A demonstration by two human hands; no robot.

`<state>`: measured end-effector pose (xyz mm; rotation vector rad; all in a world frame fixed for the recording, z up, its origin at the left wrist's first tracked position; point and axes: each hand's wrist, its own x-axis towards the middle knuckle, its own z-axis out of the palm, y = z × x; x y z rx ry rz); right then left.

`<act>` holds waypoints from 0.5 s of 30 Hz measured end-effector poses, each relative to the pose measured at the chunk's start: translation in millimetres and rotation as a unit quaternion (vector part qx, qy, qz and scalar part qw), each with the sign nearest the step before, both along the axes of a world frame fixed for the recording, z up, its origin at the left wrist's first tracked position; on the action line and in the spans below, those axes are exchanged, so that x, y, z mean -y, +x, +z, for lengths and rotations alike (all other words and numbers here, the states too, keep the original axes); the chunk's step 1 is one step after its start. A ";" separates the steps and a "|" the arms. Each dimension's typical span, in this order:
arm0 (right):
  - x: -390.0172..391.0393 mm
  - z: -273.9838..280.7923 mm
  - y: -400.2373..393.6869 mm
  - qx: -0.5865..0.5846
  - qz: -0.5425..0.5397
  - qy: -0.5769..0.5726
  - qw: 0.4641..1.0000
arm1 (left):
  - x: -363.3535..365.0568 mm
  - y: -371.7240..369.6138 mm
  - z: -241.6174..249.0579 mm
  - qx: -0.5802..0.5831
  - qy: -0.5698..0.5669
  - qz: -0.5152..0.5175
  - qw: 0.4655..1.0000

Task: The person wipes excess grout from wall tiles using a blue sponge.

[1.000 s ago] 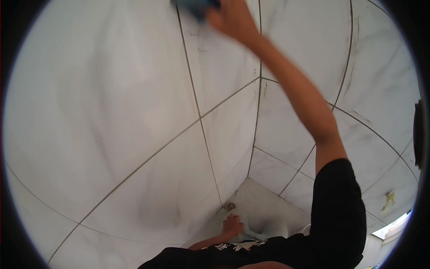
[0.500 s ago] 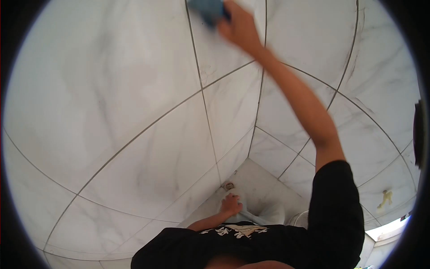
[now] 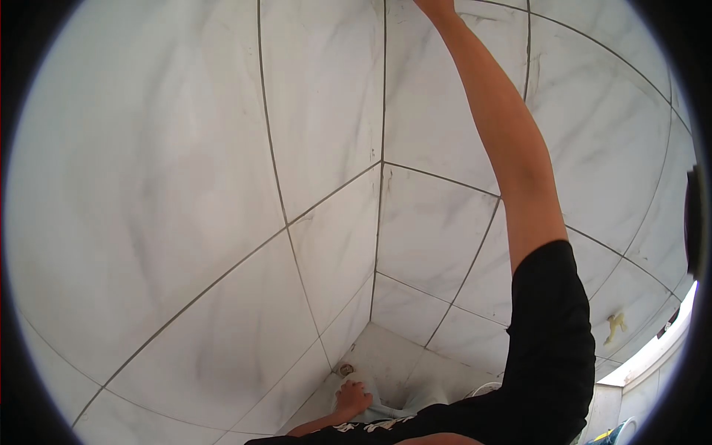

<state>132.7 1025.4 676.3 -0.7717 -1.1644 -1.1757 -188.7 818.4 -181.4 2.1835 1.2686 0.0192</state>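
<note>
My right arm [image 3: 512,141] reaches up along the tiled wall. Only the heel of my right hand [image 3: 434,5] shows at the top edge; its fingers, and anything in them, are out of view. My left hand [image 3: 353,400] is low in the corner, resting on the knee of my light trousers [image 3: 382,404], fingers apart and holding nothing. White marbled wall tiles [image 3: 319,96] with dark grout lines meet at an inside corner in front of me.
A round drain [image 3: 345,368] lies at the wall's foot near my left hand. Behind my right sleeve shows a bucket's rim [image 3: 486,387]. A yellowish fitting [image 3: 615,326] is on the right wall. A container with blue and yellow [image 3: 615,432] stands at lower right.
My right hand has moved up and out of the frame, taking the blue cloth-like item it held out of sight. The view has tilted up and right. My left hand stays on the knee.
</note>
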 end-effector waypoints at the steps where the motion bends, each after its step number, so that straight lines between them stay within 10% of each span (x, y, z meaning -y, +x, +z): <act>1: -25.5 5.0 13.5 0.001 -0.001 -0.002 1.000 | -0.7 0.9 2.0 0.000 -0.003 0.002 1.000; 9: -36.2 -250.7 17.9 0.019 -0.043 -0.311 0.949 | 2.6 2.2 -2.4 -0.005 0.000 0.021 1.000; 12: 17.2 -234.7 13.5 0.045 -0.118 -0.463 0.878 | -1.3 1.7 2.7 0.022 0.002 0.019 1.000; 15: 20.9 -123.7 4.0 0.041 -0.113 -0.196 0.973 | 4.7 1.0 3.0 0.001 0.024 0.030 0.999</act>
